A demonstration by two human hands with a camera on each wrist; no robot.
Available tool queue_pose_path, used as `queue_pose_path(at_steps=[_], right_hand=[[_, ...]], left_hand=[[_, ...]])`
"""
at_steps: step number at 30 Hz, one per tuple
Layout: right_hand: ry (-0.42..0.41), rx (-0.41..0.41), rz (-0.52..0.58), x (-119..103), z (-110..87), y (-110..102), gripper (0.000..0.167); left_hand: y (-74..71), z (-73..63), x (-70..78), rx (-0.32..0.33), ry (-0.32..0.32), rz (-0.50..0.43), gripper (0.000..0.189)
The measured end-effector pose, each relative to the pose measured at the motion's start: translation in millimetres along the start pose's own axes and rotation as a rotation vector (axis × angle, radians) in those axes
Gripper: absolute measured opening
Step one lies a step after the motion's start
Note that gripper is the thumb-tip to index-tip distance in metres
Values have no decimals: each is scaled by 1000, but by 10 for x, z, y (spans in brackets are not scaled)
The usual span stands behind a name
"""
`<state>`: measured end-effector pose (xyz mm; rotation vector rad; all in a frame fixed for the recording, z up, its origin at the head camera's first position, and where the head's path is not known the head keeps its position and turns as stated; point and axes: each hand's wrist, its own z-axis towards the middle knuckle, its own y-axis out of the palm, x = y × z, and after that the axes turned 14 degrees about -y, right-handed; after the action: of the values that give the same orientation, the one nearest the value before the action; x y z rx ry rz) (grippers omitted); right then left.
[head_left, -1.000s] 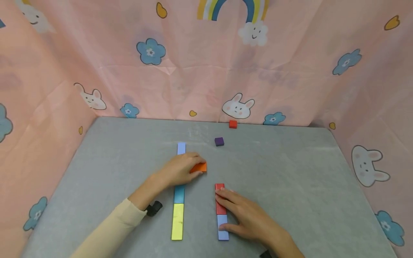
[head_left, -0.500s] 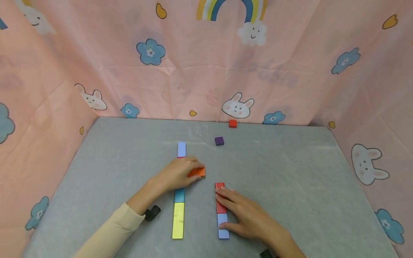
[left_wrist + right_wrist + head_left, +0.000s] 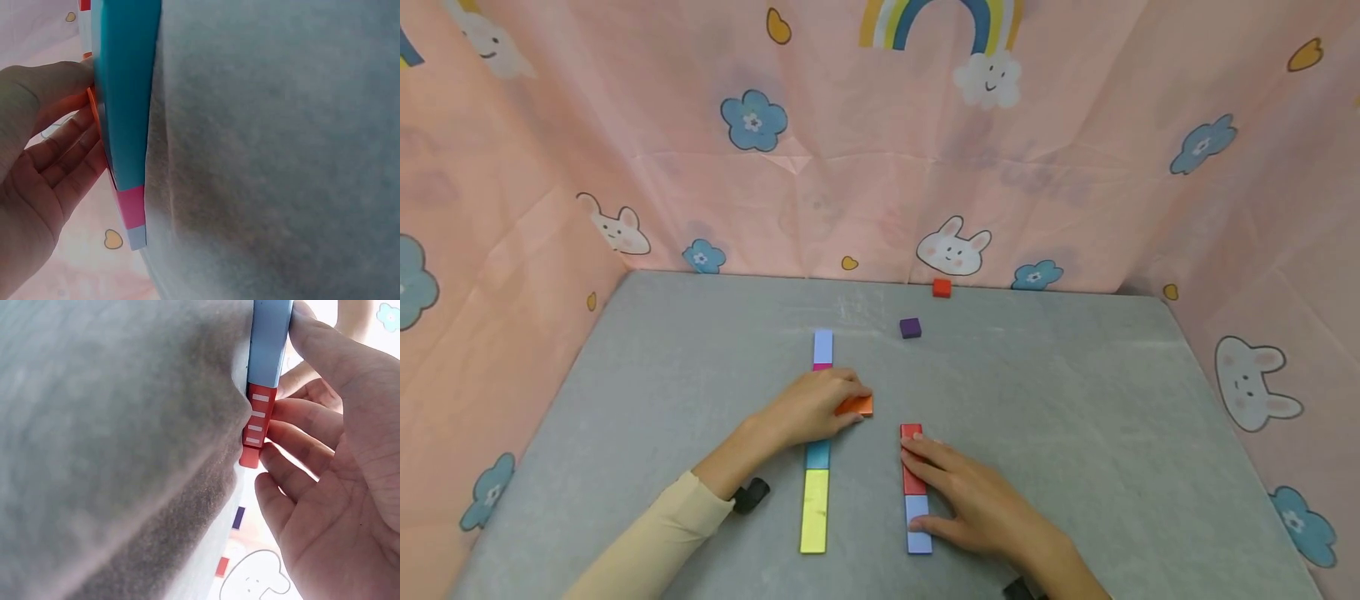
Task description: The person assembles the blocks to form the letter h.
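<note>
Left hand (image 3: 816,404) first: thumb and fingers bent round the orange block (image 3: 862,407) in a pinch, the gap between them just the block's own width, and here's the orange end poking out towards the desk's right edge. That's the relation to watch: the orange block sits on the right side of the left row, between the two rows, much closer to the left hand than the right. Its long axis? Can't call it, the fingers cover too much; nor can I tell whether it touches the row. The row itself runs front to back: yellow block (image 3: 814,512) nearest the front, teal block (image 3: 817,455) next, then the hand hides a stretch, then pink block (image 3: 822,367) and lilac block (image 3: 823,347) towards the far edge. Over to the right hand (image 3: 966,504): empty of any grip, fingers extended onto the red block (image 3: 912,479), thumb spread to the blue block (image 3: 919,533) joined end to end in front of it, both lined up front to back. Farther out, a purple block (image 3: 910,328) sits alone, and right at the desk's (image 3: 1075,400) far edge, beside the pink cloth (image 3: 850,192), there's a red cube (image 3: 942,288).
</note>
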<state>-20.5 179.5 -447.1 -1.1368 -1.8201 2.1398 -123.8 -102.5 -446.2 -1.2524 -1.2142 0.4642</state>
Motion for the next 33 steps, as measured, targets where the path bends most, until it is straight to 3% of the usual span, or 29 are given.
queue_pose_path(at_steps=[25, 33], right_hand=[[-30, 23, -33, 23, -2, 27, 78], [-4, -2, -11, 27, 9, 24, 80]], left_hand=[[28, 3, 9, 23, 11, 20, 38], [37, -11, 14, 35, 11, 27, 37]])
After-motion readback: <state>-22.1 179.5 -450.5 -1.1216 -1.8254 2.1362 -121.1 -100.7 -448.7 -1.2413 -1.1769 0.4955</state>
